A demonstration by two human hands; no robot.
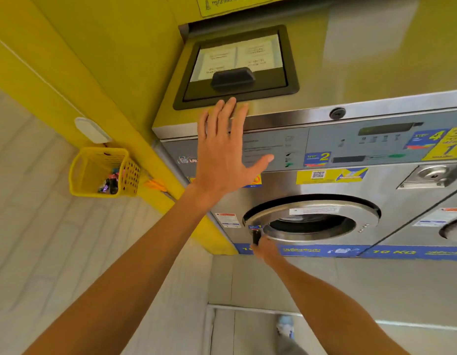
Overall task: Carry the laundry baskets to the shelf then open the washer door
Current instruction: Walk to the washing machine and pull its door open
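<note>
Steel washer [324,185] fills right half, left edge tight against yellow wall [107,60]. A second washer [450,226] butts its right side. Tiled floor [56,252] open to the left and below, free room there. Round door [312,221] low on the front, rim just lifted off the front at its top edge, dark drum behind. Detergent lid [235,70] set in the top, shut. Yellow bin [104,172] hangs on the wall left of the washer, litter inside, well apart from both hands. Left hand [227,152], grip spread flat with fingers straight, fingertips at the top front edge, holds nothing. Right hand [266,248] at door's left edge, grip curled on black handle [256,237]. Shoe [285,326] on floor below.
</note>
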